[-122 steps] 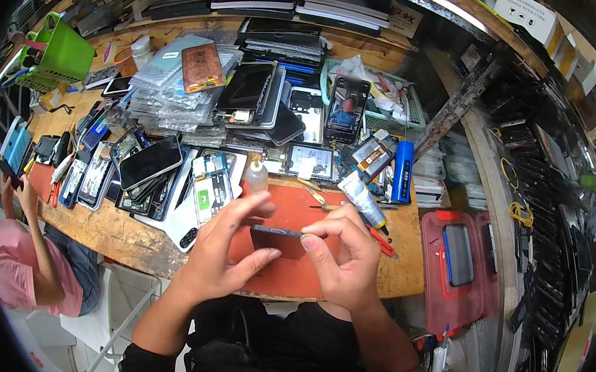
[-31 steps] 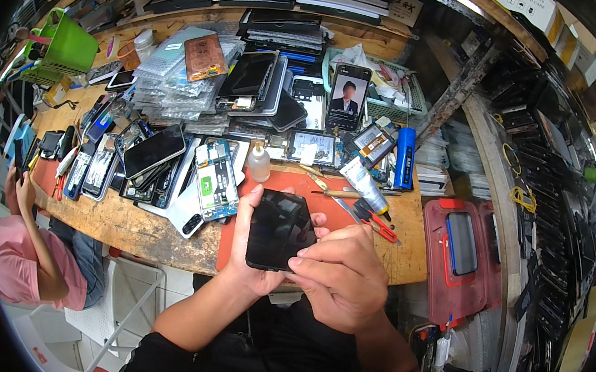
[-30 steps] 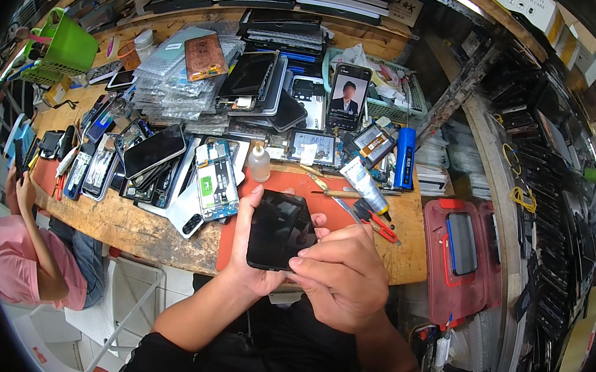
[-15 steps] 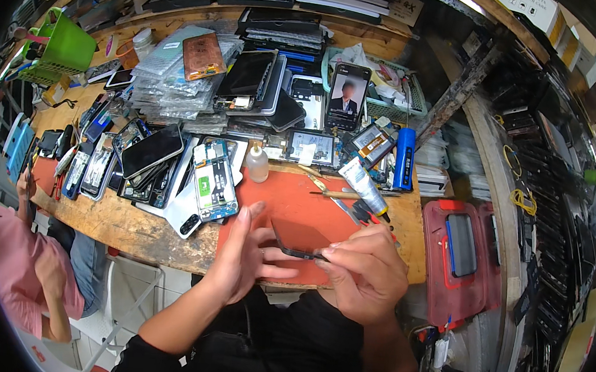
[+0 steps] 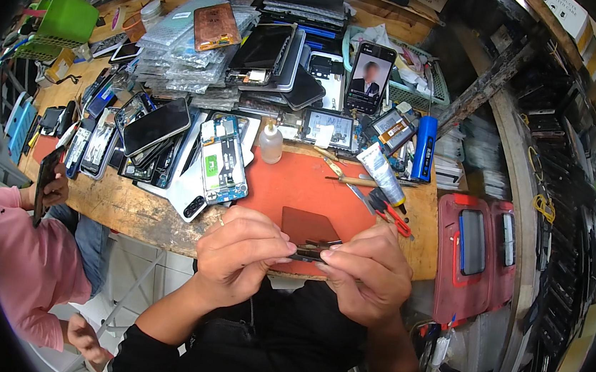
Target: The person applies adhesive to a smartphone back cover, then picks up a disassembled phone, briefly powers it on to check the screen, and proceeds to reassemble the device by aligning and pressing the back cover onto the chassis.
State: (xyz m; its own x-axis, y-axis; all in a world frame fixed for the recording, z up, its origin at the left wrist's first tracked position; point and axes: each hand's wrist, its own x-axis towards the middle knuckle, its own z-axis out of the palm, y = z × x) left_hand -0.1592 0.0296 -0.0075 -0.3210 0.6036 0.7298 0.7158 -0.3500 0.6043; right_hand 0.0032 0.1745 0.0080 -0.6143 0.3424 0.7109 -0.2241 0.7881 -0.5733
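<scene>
Between my two hands, above the orange work mat (image 5: 269,183), is a thin dark phone-sized frame or panel (image 5: 309,254), seen nearly edge-on. My left hand (image 5: 243,252) pinches its left end between thumb and fingers. At the right end, my right hand (image 5: 370,272) grips it the same way. Its flat face is turned from view, so I cannot tell its exact kind. A darker patch like a shadow lies on the mat behind it. Left of the mat rests an opened phone (image 5: 221,161) with its inner parts showing. A clear dropper bottle (image 5: 270,144) stands beside it.
At the mat's right lie a white glue tube (image 5: 383,173), red-handled cutters (image 5: 395,217) and a blue cylinder (image 5: 424,148). A lit phone (image 5: 370,78) leans at the back. Stacked phone parts (image 5: 152,132) crowd the left. A person in pink (image 5: 25,260) sits there, holding a dark phone.
My left hand has gone from spread fingers to pinching the left end of the dark piece. The piece now sits level between both hands. The person at left has raised a phone.
</scene>
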